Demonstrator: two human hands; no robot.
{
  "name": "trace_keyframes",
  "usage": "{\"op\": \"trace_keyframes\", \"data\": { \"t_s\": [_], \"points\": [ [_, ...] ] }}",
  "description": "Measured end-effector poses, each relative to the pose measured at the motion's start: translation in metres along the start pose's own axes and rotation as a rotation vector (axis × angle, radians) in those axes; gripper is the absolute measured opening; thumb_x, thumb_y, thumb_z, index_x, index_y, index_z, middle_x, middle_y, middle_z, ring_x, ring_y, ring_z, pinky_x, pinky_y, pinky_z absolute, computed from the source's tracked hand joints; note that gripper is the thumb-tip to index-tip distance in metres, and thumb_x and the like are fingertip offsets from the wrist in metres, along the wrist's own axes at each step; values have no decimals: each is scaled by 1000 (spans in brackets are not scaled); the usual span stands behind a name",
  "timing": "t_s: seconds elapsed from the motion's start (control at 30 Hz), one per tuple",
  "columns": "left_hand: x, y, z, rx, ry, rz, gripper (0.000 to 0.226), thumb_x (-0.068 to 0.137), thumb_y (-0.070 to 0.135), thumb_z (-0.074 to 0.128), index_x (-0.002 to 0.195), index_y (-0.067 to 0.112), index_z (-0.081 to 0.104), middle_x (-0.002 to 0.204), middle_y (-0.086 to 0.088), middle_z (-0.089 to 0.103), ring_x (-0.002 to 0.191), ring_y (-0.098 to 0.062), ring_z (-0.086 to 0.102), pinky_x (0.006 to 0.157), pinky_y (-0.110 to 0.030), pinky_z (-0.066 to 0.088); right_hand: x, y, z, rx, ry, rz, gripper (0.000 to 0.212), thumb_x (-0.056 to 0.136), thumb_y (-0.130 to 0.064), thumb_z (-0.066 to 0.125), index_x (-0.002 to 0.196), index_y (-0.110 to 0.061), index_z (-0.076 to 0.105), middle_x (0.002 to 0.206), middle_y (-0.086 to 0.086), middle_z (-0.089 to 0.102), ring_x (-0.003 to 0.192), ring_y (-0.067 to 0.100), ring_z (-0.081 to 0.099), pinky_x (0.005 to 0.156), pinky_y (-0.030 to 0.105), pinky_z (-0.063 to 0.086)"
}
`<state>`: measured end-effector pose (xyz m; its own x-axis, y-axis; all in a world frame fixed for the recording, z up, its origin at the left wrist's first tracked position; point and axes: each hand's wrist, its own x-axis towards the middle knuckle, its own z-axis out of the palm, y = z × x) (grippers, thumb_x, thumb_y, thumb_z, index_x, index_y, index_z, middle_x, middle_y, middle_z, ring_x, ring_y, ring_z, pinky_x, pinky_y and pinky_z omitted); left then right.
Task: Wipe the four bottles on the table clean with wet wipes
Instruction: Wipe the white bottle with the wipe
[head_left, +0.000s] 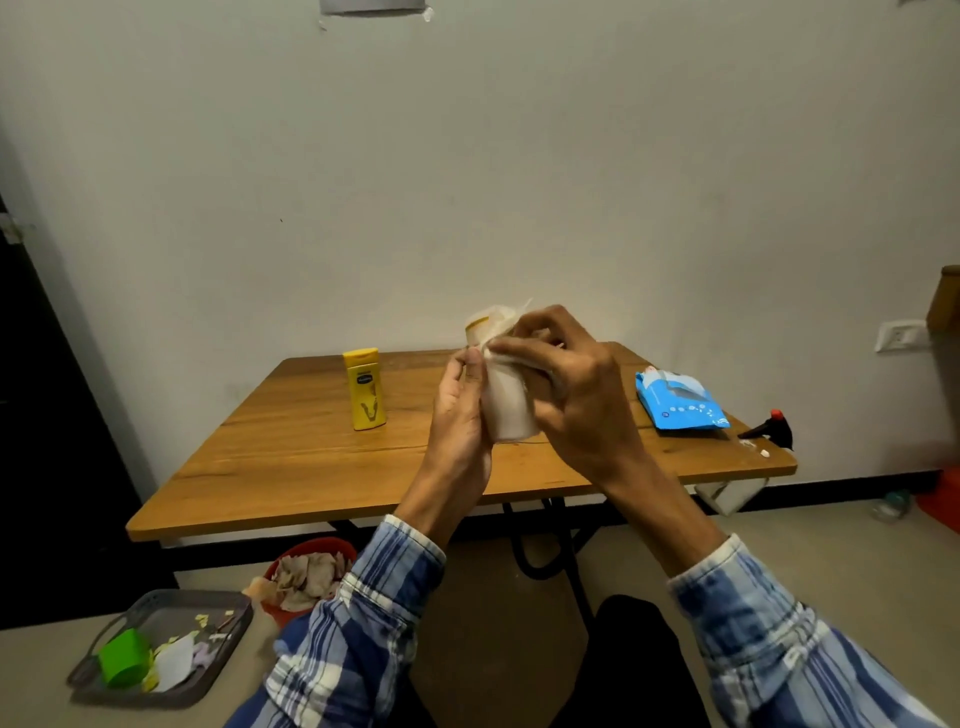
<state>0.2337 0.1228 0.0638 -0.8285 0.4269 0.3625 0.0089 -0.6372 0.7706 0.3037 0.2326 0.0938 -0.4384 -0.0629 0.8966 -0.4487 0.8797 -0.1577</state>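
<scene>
Above the middle of the wooden table (311, 467) I hold a white bottle (480, 325), mostly wrapped in a white wet wipe (511, 405). My left hand (460, 415) grips the bottle's left side from below. My right hand (571, 384) presses the wipe against the bottle's right side and top. A yellow bottle (366, 389) stands upright on the table to the left, apart from my hands. A blue pack of wet wipes (678, 400) lies near the table's right edge. No other bottles show on the tabletop.
A black spray trigger with a red tip (771, 428) sits at the table's right corner beside small white scraps (756, 448). On the floor left of me are a red bin of used wipes (306, 571) and a grey tray (161, 649) with a green cup.
</scene>
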Motion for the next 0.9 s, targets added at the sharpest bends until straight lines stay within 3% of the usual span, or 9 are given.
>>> {"op": "trace_keyframes", "data": {
  "t_s": [0.2, 0.4, 0.6, 0.77, 0.9],
  "points": [
    [4, 7, -12, -6, 112, -26, 42, 105, 28, 49, 139, 5, 42, 95, -6, 74, 82, -19, 73, 68, -35, 63, -46, 3, 0, -77, -245, -91, 26, 85, -11, 62, 108, -11, 73, 118, 7, 59, 103, 16, 59, 81, 20, 56],
    [4, 2, -9, 0, 22, -37, 44, 103, 14, 53, 143, 1, 40, 107, -12, 73, 87, -20, 74, 64, -31, 61, -12, 13, 0, -82, -100, 26, 29, 85, -3, 72, 113, -10, 72, 119, 9, 54, 105, 18, 58, 85, 23, 55],
    [10, 14, -24, 22, 125, 8, 52, 94, 4, 64, 141, 2, 43, 103, -9, 78, 94, -24, 75, 76, -41, 64, -43, 13, 15, -121, -182, -35, 31, 82, 0, 71, 112, -8, 72, 117, 9, 59, 102, 20, 61, 82, 30, 60],
    [9, 11, -16, 18, 183, 42, 54, 87, -2, 70, 136, 4, 48, 107, -7, 77, 100, -23, 75, 73, -37, 62, -45, 14, 30, -128, 78, 155, 32, 82, 3, 66, 113, -5, 71, 120, 12, 59, 109, 25, 60, 83, 35, 60],
    [9, 10, -10, 75, 189, 102, 56, 84, -8, 72, 134, 3, 50, 114, -11, 73, 99, -20, 75, 71, -30, 61, -54, 3, 45, -270, 4, -61, 30, 84, 0, 67, 114, -4, 69, 116, 19, 63, 106, 33, 62, 83, 38, 60]
  ]
}}
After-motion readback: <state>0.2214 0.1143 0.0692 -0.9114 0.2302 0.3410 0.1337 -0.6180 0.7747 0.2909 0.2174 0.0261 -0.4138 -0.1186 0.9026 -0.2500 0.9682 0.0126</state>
